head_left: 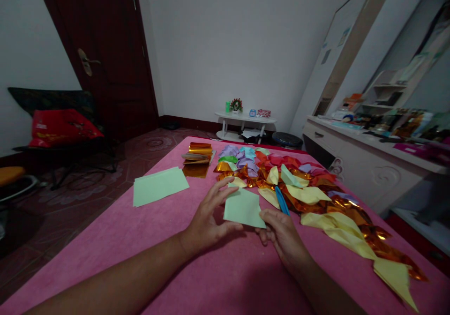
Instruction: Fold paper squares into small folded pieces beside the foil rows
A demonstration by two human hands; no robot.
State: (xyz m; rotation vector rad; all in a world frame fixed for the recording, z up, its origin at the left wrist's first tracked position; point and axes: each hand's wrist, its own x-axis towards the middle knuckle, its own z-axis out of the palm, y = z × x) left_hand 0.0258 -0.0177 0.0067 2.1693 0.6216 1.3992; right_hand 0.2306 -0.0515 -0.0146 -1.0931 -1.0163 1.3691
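Note:
A pale green piece of paper (243, 207) is held up a little above the pink tabletop, in front of me. My right hand (281, 233) pinches its lower right corner between thumb and fingers. Around its left side curves my left hand (211, 216), fingertips at the upper edge and thumb along the lower edge. Left of my hands lies a small stack of pale green paper sheets (160, 187). A long blue object (281, 200) rests just beyond my right hand; its kind is unclear.
Folded yellow paper (339, 226), red paper pieces (277, 160) and shiny orange-gold pieces spread over the table's right side. A stack of gold foil sheets (197, 158) lies at the far left. Beyond stand a white side table (242, 117) and a cluttered white dresser (372, 151).

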